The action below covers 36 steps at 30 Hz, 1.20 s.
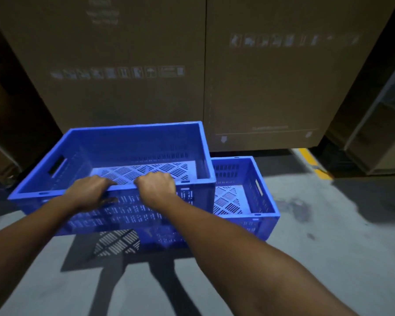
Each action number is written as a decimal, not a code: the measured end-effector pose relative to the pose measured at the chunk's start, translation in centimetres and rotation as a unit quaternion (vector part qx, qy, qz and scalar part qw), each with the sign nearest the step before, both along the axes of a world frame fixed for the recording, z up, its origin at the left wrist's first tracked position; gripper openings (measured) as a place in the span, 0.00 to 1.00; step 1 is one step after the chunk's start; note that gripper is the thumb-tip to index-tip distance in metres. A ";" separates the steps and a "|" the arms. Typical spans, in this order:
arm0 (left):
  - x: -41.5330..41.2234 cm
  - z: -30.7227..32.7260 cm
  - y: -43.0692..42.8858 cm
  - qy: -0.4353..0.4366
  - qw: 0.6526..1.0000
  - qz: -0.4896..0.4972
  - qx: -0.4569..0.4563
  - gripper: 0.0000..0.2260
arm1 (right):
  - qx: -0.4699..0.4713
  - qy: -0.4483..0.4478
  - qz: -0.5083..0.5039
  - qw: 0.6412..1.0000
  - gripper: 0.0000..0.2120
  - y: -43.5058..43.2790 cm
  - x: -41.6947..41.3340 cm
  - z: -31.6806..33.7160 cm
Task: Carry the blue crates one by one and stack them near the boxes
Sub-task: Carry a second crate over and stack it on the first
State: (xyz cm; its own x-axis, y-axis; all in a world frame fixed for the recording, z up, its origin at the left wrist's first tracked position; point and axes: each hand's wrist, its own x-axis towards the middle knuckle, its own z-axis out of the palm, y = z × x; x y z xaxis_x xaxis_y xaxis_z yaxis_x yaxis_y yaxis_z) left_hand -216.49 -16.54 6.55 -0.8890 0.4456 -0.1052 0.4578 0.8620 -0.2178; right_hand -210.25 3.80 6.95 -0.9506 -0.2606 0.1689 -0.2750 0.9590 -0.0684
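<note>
An empty blue slotted crate (132, 144) hangs in the air in front of me, tilted, its shadow on the floor below. My left hand (90, 190) and my right hand (156, 187) both grip its near rim, fingers curled over the edge, side by side near the middle. A second blue crate (263, 195) stands on the floor behind and to the right, partly hidden by the held one. Tall brown cardboard boxes (260, 87) rise directly behind both crates.
Grey concrete floor (328, 236) stretches right and toward me. A yellow floor line (312, 163) runs by the boxes at right. More cartons stand at the far right (374, 133) and a dark stack at the left edge (0, 133).
</note>
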 end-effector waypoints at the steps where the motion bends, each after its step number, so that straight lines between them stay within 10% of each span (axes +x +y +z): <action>1: -0.3 0.1 0.0 0.000 1.000 -0.003 -0.001 0.17 | 0.001 0.001 -0.002 1.000 0.14 -0.1 -0.2 0.0; 36: 0.2 -1.8 22.1 -0.015 0.993 -0.118 0.019 0.17 | 0.016 -0.097 -0.144 0.985 0.12 19.2 0.7 -3.2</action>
State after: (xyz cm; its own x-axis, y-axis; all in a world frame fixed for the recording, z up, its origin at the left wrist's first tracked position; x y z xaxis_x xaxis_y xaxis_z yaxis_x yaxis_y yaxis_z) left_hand -216.30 5.57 4.74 -0.7561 0.6453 -0.1091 0.6538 0.7374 -0.1696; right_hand -209.59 23.03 3.78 -0.9994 0.0214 -0.0268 0.0230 0.9979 -0.0605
